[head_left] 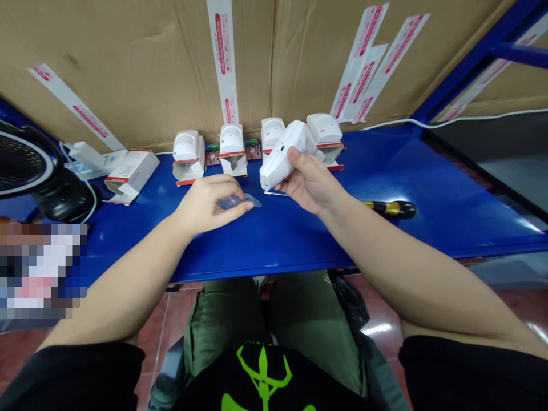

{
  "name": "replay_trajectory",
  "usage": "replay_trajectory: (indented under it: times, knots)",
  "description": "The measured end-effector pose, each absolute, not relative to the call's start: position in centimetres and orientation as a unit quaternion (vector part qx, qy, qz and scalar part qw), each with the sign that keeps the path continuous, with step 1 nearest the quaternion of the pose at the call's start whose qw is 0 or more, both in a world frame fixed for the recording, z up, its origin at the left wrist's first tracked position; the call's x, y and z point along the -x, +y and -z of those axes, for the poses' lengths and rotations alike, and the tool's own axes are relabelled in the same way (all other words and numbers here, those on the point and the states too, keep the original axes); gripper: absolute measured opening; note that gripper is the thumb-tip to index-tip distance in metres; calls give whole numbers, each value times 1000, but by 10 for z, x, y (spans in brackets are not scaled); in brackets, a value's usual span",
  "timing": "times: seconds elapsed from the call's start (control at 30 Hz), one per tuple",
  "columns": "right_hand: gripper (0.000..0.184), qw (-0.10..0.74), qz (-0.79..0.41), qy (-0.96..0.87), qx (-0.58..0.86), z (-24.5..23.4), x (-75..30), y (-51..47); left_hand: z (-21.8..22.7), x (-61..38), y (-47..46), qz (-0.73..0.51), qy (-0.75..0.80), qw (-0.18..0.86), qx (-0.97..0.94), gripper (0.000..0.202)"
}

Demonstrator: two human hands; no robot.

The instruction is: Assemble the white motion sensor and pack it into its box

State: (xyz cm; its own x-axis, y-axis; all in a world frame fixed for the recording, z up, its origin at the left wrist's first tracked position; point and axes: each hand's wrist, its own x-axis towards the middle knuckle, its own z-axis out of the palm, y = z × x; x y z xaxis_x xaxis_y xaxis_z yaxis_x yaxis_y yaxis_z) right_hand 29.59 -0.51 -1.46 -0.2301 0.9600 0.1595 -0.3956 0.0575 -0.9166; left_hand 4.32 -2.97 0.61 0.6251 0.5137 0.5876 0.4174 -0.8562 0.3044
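My right hand (310, 185) grips a white plastic housing (280, 157), apparently a motion sensor, tilted above the blue table, thumb on its side. Fingers curled, my left hand (209, 205) is closed on a small clear plastic bag (246, 201) near the tabletop; its contents cannot be made out. Beneath my right wrist lies a screwdriver (391, 209) with a black and yellow handle, its shaft partly hidden. Behind my hands, white motion sensors (232, 138) rest on opened small cartons (233, 164). Red circuit boards (213, 157) show between them.
A black fan (25, 162) stands at the left, near a white carton (132, 171) lying open-ended. Taped brown cardboard (141, 63) backs the blue table (265, 245). A white cable (411, 121) runs along the back right. Blue frame bars (449, 63) rise at the right.
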Motion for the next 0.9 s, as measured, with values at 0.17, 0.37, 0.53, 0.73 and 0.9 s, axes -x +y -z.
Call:
replay_trajectory:
  times: [0.17,0.37,0.53,0.73,0.9]
  knots:
    - [82,546,-628,-479,278,12,-294,-8,-7,-48,-34,-406,277,118,-863,33]
    - [86,543,-622,-498,265,10,-292,-14,0,-54,-33,-428,297,151,-840,13]
    - [82,563,-540,-553,293,10,-292,-20,4,-54,-31,-455,305,215,-808,26]
    - [82,557,-485,-591,325,3,-297,-24,12,-54,-27,-486,303,278,-771,31]
    - [79,556,-443,-623,327,4,-298,-24,15,-52,-25,-507,301,297,-751,34]
